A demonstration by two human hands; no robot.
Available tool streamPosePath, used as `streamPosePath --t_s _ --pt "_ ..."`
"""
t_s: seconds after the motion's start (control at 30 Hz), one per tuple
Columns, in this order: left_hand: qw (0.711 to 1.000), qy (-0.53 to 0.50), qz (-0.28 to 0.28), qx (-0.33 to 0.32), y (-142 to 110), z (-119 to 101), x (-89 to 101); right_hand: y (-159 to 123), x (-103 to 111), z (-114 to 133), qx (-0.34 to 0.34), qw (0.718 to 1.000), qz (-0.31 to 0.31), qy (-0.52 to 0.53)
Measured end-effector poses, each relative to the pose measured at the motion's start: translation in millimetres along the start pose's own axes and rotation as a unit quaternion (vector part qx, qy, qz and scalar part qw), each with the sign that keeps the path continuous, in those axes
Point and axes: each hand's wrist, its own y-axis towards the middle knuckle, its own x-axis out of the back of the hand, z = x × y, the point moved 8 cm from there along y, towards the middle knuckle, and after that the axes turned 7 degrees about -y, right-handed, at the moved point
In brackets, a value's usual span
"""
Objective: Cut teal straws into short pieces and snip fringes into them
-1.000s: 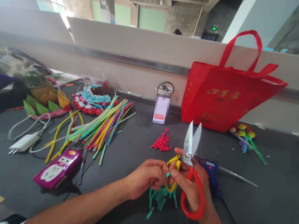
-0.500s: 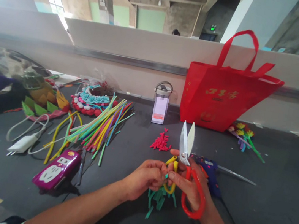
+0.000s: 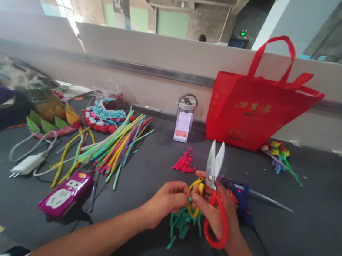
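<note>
My left hand (image 3: 167,203) is closed in a pinch at a small green strip (image 3: 190,200), where its fingertips meet those of my right hand. In my right hand (image 3: 219,218) are scissors with red handles (image 3: 225,232). Their metal blades (image 3: 214,164) point away from me, slightly spread. A yellow looped piece (image 3: 196,212) rests at the right fingers; I cannot make out exactly what it is. Beneath both hands lies a pile of green strips (image 3: 185,225). Just beyond the hands is a small heap of red pieces (image 3: 184,163).
A blue glue gun (image 3: 244,202) with a clear stick lies right of my right hand. Farther back stand a red bag (image 3: 252,116) and a bottle (image 3: 187,104). To the left are colourful fuzzy stems (image 3: 121,146), a purple box (image 3: 66,195) and a white plug (image 3: 28,164).
The scissors have turned a little in my right hand, blades shifting slightly right and handles slightly left. My left hand has barely moved.
</note>
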Motion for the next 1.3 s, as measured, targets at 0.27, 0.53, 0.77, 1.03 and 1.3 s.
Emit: streamPosePath --t_s 0.27,0.53,0.77,1.03,1.3 --pt "0.997 0.032 -0.003 -0.073 -3.5 -13.1 -5.4 0.8 4.3 2.0 -0.011 1.0 -0.012 -0.016" --pt "0.993 0.058 -0.054 -0.086 -4.1 -14.5 2.2 1.4 7.2 2.9 0.019 0.997 -0.042 -0.069" --pt "0.987 0.079 -0.08 -0.113 -4.8 -15.7 7.9 0.6 11.0 8.6 0.024 0.992 -0.07 -0.098" --pt "0.991 0.051 -0.061 -0.105 -6.3 -18.1 2.2 -0.2 11.6 5.2 0.024 0.995 -0.06 -0.076" --pt "0.996 0.033 -0.043 -0.076 -2.7 -12.9 3.0 -0.7 10.7 4.1 0.025 0.997 -0.043 -0.065"
